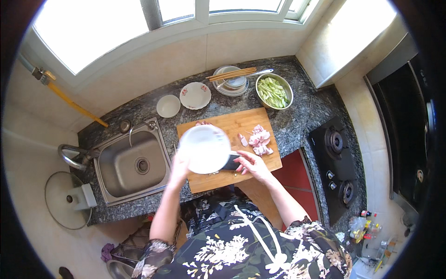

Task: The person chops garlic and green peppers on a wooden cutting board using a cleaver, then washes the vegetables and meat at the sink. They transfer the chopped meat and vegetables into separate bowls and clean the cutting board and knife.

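Note:
My left hand [178,172] grips the lower left rim of a white round dish [204,149], blurred and raised over a wooden cutting board [226,178]. Whether the dish is a bowl or a plate is unclear. Beside it, my right hand [252,165] has its fingers apart, close to a dark flat blade [231,163], apparently a cleaver's, partly covered by the dish. If the fingertips touch the blade, I cannot tell. Pale pink raw meat pieces [260,139] are heaped on the board's right side. More meat [202,123] shows behind the dish, mostly hidden.
Left of the board is a steel sink [132,174]. Behind it stand a small white bowl [168,106], a scalloped plate [195,95], stacked dishes [231,91] topped by chopsticks [233,73], and a metal bowl [292,94] of sliced green vegetable [273,92]. A gas hob [324,150] lies right.

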### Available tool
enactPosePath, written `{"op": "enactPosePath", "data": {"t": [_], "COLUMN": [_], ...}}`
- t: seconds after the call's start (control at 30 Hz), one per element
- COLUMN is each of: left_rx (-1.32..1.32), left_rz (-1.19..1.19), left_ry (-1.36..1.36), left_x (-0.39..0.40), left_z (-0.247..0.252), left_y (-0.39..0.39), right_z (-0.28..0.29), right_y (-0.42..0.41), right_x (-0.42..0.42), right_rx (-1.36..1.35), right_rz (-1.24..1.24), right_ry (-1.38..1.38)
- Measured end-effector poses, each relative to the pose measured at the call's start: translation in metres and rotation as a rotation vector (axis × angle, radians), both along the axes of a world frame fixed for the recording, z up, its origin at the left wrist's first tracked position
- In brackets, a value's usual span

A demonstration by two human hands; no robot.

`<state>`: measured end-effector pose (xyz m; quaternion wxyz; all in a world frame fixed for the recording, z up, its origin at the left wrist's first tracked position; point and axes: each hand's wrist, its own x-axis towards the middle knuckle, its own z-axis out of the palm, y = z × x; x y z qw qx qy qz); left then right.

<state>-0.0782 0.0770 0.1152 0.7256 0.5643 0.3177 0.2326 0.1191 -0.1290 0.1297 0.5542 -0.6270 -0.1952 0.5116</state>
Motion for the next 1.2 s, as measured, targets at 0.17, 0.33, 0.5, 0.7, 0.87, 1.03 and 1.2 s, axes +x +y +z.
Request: {"op": "enactPosePath", "data": {"t": [0.17, 0.33, 0.5, 0.7, 0.87, 1.03, 1.2], "left_rx": [0.108, -0.273, 0.8, 0.931, 1.01, 1.002, 1.062], "left_rz": [-0.118, -0.373, -0.04, 0.026, -0.244, -0.445, -0.578], "left_ry": [-0.042, -0.046, 0.272, 0.587, 0.842, 0.832, 0.937], "left_x": [0.151, 0.211, 0.193, 0.139, 0.123, 0.13, 0.138], "left_z": [-0.041, -0.043, -0.08, -0.062, -0.057, -0.065, -0.065], "left_y": [-0.076, -0.098, -0.042, 0.024, 0.052, 0.064, 0.068], "right_z": [-0.015, -0.065, -0.108, -0.13, -0.15, -0.154, -0.081], "right_y": [-0.033, -0.09, -0.143, -0.141, -0.139, -0.138, -0.045], "right_x": [0.059, 0.158, 0.245, 0.263, 0.266, 0.267, 0.194], "right_rx": [-0.039, 0.013, -0.136, -0.148, -0.13, -0.34, 0.035], "right_rz": [-0.342, -0.633, -0.795, -0.872, -0.823, -0.862, -0.924], "right_ry": [-0.012, -0.206, -0.16, 0.006, 0.027, -0.245, -1.079]}}
